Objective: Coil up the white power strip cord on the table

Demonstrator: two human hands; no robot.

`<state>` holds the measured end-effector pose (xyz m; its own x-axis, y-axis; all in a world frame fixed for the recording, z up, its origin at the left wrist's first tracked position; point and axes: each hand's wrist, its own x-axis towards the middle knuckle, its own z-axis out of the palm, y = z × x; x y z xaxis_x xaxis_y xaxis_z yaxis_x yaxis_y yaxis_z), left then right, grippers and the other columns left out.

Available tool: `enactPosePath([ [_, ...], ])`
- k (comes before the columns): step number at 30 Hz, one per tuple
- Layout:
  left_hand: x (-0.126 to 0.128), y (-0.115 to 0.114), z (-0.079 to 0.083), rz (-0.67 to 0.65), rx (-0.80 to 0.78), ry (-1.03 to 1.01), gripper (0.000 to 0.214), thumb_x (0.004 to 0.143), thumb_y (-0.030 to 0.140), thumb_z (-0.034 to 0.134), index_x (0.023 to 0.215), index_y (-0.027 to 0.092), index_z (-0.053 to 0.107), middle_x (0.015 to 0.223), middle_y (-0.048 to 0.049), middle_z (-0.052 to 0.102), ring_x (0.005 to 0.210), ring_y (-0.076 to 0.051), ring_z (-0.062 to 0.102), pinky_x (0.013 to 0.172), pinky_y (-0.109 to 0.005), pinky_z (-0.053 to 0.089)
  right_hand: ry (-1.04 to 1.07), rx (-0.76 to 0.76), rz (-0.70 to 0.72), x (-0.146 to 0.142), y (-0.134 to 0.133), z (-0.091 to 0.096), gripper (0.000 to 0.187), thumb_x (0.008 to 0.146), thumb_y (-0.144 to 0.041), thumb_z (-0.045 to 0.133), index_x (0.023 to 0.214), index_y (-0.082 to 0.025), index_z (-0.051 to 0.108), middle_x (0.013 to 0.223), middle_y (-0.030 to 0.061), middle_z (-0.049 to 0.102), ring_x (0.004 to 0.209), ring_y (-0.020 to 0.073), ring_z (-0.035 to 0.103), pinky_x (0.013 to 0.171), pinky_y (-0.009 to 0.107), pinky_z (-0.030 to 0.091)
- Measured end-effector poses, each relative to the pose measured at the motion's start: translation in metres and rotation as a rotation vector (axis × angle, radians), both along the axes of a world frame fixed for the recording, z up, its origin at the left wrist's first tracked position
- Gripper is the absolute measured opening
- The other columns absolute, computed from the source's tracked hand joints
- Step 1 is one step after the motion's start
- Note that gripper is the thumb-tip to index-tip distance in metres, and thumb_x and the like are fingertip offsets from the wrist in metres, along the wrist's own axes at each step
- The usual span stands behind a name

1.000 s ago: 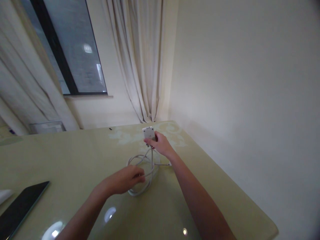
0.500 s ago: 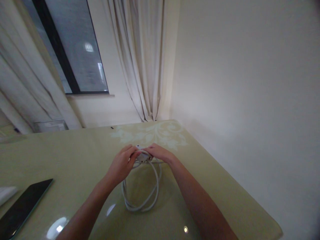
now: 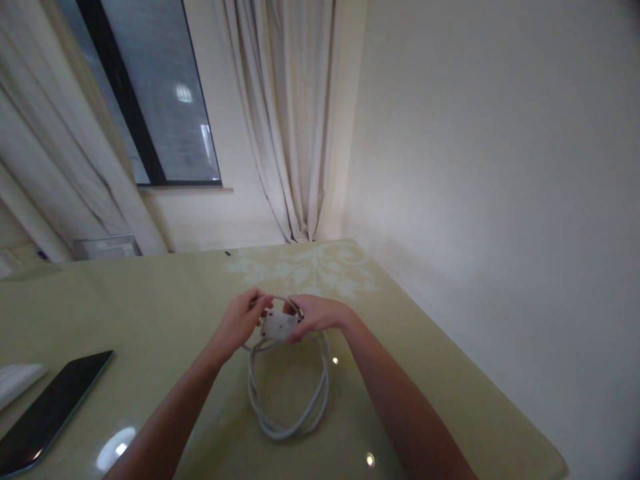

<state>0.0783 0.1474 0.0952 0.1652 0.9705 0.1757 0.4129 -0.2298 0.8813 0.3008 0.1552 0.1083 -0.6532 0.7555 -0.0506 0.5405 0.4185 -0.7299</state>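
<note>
Pale walls and cream curtains (image 3: 295,120) frame a dark window (image 3: 150,93) behind a glossy yellow-green desk (image 3: 150,300), its far end printed with a faint leaf pattern. Both hands meet over the middle of the desk, close to the pattern. Left hand (image 3: 240,320) curls its fingers round the left end of a small white adapter (image 3: 277,325), thumb up top, and right hand (image 3: 315,315) pinches the other end, so the little block sits gripped between the two, held just above the surface with its flat face tilted toward the camera. A white cable (image 3: 290,400) hangs from it in doubled loops; the lower bend of the coil lies on the desk, nearer the person, between the two forearms. One strand arches over the top of the adapter by the fingertips. Well off to the left, a dark tablet (image 3: 50,413) lies flat near the desk's edge, with a white object (image 3: 17,381) just beside it, too cropped to identify.
</note>
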Motion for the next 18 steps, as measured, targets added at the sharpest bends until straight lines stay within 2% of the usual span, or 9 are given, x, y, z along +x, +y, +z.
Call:
enactPosePath([
  [3,-0.001,0.002,-0.002,0.028,-0.160,-0.118,0.053,0.073,0.070,0.066,0.079,0.018,0.064,0.084,-0.0099,0.074,0.071,-0.023,0.070,0.058,-0.031,0.049,-0.071,0.113,-0.048,-0.001,-0.002,-0.001,0.056,0.061,-0.029,0.091,0.110,-0.020,0.065,0.096,-0.0007,0.068,0.082,0.0180,0.061,0.066,0.026,0.045],
  [6,-0.005,0.003,-0.003,0.050,-0.218,-0.154,0.059,0.068,0.074,0.068,0.081,0.017,0.064,0.086,-0.0100,0.075,0.066,-0.020,0.070,0.057,-0.029,0.047,-0.151,0.180,-0.083,-0.006,-0.005,-0.002,0.069,0.063,-0.026,0.090,0.125,-0.018,0.061,0.108,0.0056,0.069,0.090,0.0223,0.064,0.072,0.029,0.048],
  [10,-0.013,0.005,-0.005,0.096,-0.301,-0.198,0.066,0.064,0.078,0.070,0.087,0.016,0.064,0.095,-0.0110,0.075,0.067,-0.019,0.071,0.056,-0.027,0.046,-0.201,0.293,-0.119,-0.015,-0.012,0.001,0.076,0.061,-0.024,0.092,0.130,-0.015,0.061,0.118,0.0126,0.069,0.101,0.0276,0.064,0.078,0.033,0.049],
  [12,-0.017,0.005,-0.006,0.109,-0.315,-0.198,0.066,0.064,0.078,0.070,0.089,0.017,0.063,0.096,-0.0114,0.075,0.072,-0.021,0.073,0.054,-0.025,0.044,-0.217,0.307,-0.130,-0.016,-0.015,0.007,0.063,0.062,-0.023,0.093,0.118,-0.016,0.068,0.109,0.0101,0.071,0.095,0.0263,0.065,0.074,0.031,0.047],
  [15,-0.026,0.007,-0.007,0.114,-0.286,-0.155,0.062,0.069,0.076,0.067,0.090,0.017,0.062,0.096,-0.0116,0.076,0.070,-0.020,0.071,0.051,-0.023,0.040,-0.239,0.289,-0.118,-0.008,-0.019,0.022,0.023,0.069,-0.022,0.089,0.085,-0.018,0.073,0.079,0.0012,0.068,0.074,0.0196,0.062,0.064,0.028,0.040],
  [16,-0.030,0.008,-0.008,0.116,-0.269,-0.132,0.060,0.070,0.074,0.066,0.089,0.017,0.062,0.095,-0.0117,0.076,0.067,-0.018,0.070,0.050,-0.023,0.039,-0.218,0.293,-0.123,-0.002,-0.020,0.029,0.018,0.071,-0.022,0.087,0.079,-0.018,0.072,0.073,-0.0006,0.065,0.070,0.0178,0.060,0.062,0.027,0.039],
  [18,-0.038,0.013,-0.009,0.124,-0.243,-0.068,0.053,0.075,0.069,0.063,0.088,0.018,0.061,0.091,-0.0110,0.076,0.060,-0.017,0.065,0.049,-0.025,0.040,-0.092,0.318,-0.164,0.013,-0.022,0.043,0.017,0.072,-0.023,0.086,0.082,-0.018,0.073,0.074,-0.0016,0.066,0.069,0.0159,0.059,0.063,0.027,0.039],
])
